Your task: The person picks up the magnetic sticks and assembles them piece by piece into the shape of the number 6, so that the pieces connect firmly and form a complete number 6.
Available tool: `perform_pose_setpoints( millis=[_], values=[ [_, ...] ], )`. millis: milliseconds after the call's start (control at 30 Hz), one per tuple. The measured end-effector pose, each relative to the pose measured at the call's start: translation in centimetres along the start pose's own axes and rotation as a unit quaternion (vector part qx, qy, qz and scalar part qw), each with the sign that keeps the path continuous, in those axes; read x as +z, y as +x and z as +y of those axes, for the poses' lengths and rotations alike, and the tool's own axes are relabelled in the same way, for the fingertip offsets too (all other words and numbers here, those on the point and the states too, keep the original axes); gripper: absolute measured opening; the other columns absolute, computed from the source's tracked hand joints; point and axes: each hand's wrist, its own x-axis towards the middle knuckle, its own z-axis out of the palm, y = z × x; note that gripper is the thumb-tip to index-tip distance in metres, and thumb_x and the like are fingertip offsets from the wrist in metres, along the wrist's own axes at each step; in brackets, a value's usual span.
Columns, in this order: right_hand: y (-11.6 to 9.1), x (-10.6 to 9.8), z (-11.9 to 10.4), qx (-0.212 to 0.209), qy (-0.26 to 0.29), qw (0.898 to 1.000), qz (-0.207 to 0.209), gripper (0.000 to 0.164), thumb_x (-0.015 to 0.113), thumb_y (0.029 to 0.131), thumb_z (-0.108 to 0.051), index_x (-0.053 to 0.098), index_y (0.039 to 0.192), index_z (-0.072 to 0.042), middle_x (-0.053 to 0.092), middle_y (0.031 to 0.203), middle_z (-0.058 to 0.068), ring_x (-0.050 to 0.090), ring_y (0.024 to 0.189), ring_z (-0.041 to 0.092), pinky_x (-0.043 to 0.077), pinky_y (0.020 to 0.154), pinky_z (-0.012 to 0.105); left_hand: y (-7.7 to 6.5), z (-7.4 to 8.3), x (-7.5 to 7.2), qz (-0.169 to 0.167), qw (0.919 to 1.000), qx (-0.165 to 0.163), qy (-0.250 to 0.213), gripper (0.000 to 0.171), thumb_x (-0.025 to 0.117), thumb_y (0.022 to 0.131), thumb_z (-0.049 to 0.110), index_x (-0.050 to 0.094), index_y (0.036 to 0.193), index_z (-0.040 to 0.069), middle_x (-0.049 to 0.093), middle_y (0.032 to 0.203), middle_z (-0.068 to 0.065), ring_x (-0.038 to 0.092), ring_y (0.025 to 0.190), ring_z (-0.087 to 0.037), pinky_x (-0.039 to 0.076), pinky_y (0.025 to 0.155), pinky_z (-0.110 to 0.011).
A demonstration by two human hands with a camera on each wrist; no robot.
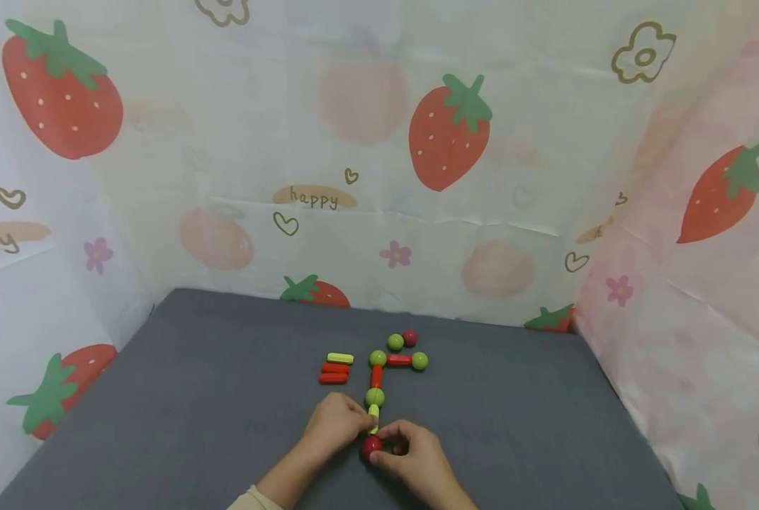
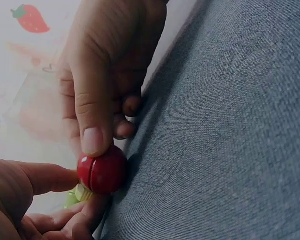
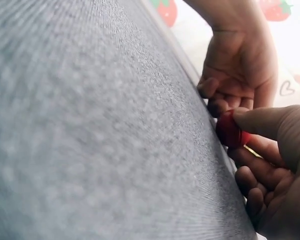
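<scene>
My left hand (image 1: pixel 336 427) pinches a yellow-green rod (image 1: pixel 373 411) at its near end. In the left wrist view, that hand's thumb comes right up to a red ball (image 2: pixel 102 170) with a groove. My right hand (image 1: pixel 417 457) grips this ball between thumb and fingers, at the rod's near end. Beyond the rod's far end, a green ball (image 1: pixel 375 397) lies in line with it. A red rod (image 1: pixel 376 377) continues to another green ball (image 1: pixel 378 358), and from there a second red rod (image 1: pixel 399 360) runs right to a green ball (image 1: pixel 420 361).
Left of the joined pieces lie a loose yellow rod (image 1: pixel 340 358) and two red rods (image 1: pixel 334 379). Behind them sit a loose green ball (image 1: pixel 395 342) and a red ball (image 1: pixel 409 338). Strawberry-printed cloth (image 1: pixel 366 241) surrounds the dark grey table (image 1: pixel 226 397).
</scene>
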Motion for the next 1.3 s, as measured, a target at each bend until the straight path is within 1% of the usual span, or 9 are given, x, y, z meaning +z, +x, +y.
perform_pose_setpoints(
  millis=[200, 500, 567, 667, 800, 900, 1033, 1100, 1300],
  values=[
    [0.1, 0.2, 0.0, -0.012, -0.001, 1.0, 0.016, 0.028, 0.091, 0.078, -0.029, 0.074, 0.097, -0.017, 0.064, 0.08, -0.005, 0.055, 0.07, 0.014, 0.044, 0.059, 0.026, -0.2, 0.1, 0.0, 0.003, 1.0, 0.006, 0.0, 0.015, 0.084, 0.079, 0.026, 0.079, 0.071, 0.015, 0.062, 0.064, 0.008, 0.049, 0.057, -0.012, 0.035, 0.052, -0.028],
    [0.1, 0.4, 0.0, -0.016, -0.008, 1.0, 0.02, 0.027, 0.091, 0.077, -0.029, 0.075, 0.097, -0.018, 0.065, 0.08, -0.006, 0.056, 0.071, 0.012, 0.045, 0.06, 0.025, 0.0, -0.2, -0.4, -0.013, 0.9998, 0.007, 0.011, 0.015, 0.083, 0.081, 0.028, 0.08, 0.074, 0.015, 0.06, 0.065, 0.008, 0.049, 0.059, -0.012, 0.036, 0.054, -0.028],
    [0.1, 0.4, -0.1, -0.016, -0.003, 1.0, 0.017, 0.028, 0.091, 0.078, -0.029, 0.075, 0.097, -0.018, 0.066, 0.081, -0.006, 0.056, 0.071, 0.012, 0.044, 0.06, 0.025, -0.1, -0.3, -0.6, -0.021, 0.9997, 0.005, 0.01, 0.014, 0.083, 0.081, 0.027, 0.08, 0.075, 0.015, 0.06, 0.067, 0.007, 0.048, 0.06, -0.012, 0.036, 0.054, -0.028],
    [0.0, 0.5, -0.2, -0.014, 0.003, 1.0, 0.012, 0.027, 0.09, 0.078, -0.03, 0.075, 0.098, -0.018, 0.065, 0.081, -0.006, 0.056, 0.071, 0.013, 0.044, 0.06, 0.026, -0.2, -0.6, -0.8, -0.035, 0.9992, 0.016, 0.008, 0.012, 0.082, 0.082, 0.024, 0.081, 0.077, 0.014, 0.063, 0.071, 0.007, 0.049, 0.062, -0.011, 0.036, 0.056, -0.027],
    [0.1, 0.5, -0.1, -0.006, 0.007, 1.0, 0.004, 0.027, 0.09, 0.079, -0.031, 0.075, 0.098, -0.02, 0.065, 0.08, -0.005, 0.056, 0.071, 0.014, 0.044, 0.059, 0.026, -0.9, -1.1, -1.2, -0.056, 0.9977, 0.039, 0.001, 0.009, 0.08, 0.086, 0.021, 0.08, 0.083, 0.013, 0.068, 0.078, 0.006, 0.053, 0.068, -0.011, 0.041, 0.06, -0.028],
    [0.1, 0.5, 0.0, -0.005, 0.009, 1.0, 0.004, 0.026, 0.09, 0.078, -0.031, 0.075, 0.097, -0.02, 0.065, 0.08, -0.005, 0.056, 0.071, 0.014, 0.044, 0.058, 0.025, -1.5, -1.6, -1.5, -0.079, 0.9953, 0.05, -0.023, 0.009, 0.078, 0.088, 0.019, 0.078, 0.091, 0.01, 0.07, 0.082, 0.004, 0.058, 0.074, -0.011, 0.047, 0.065, -0.03],
    [0.1, 0.4, 0.1, -0.006, 0.009, 1.0, 0.008, 0.026, 0.09, 0.078, -0.03, 0.075, 0.096, -0.02, 0.065, 0.081, -0.006, 0.056, 0.071, 0.013, 0.044, 0.059, 0.025, -2.1, -2.5, -1.6, -0.108, 0.9904, 0.07, -0.05, 0.014, 0.08, 0.087, 0.014, 0.076, 0.099, 0.009, 0.073, 0.09, 0.002, 0.063, 0.082, -0.012, 0.051, 0.071, -0.032],
    [0.1, 0.3, 0.1, -0.004, 0.008, 1.0, 0.007, 0.025, 0.09, 0.079, -0.031, 0.076, 0.096, -0.021, 0.066, 0.082, -0.007, 0.057, 0.073, 0.013, 0.044, 0.06, 0.025, -2.2, -2.8, -1.5, -0.115, 0.989, 0.076, -0.055, 0.018, 0.082, 0.086, 0.013, 0.075, 0.102, 0.01, 0.075, 0.094, 0.002, 0.063, 0.083, -0.013, 0.05, 0.07, -0.032],
    [0.0, 0.1, 0.2, 0.002, 0.008, 1.0, 0.003, 0.024, 0.089, 0.08, -0.03, 0.076, 0.098, -0.021, 0.07, 0.088, -0.007, 0.059, 0.076, 0.014, 0.047, 0.064, 0.027, -2.6, -3.0, -0.9, -0.117, 0.9906, 0.054, -0.046, 0.029, 0.086, 0.083, 0.019, 0.075, 0.11, 0.015, 0.073, 0.099, 0.004, 0.055, 0.076, -0.016, 0.042, 0.062, -0.03]
  ],
)
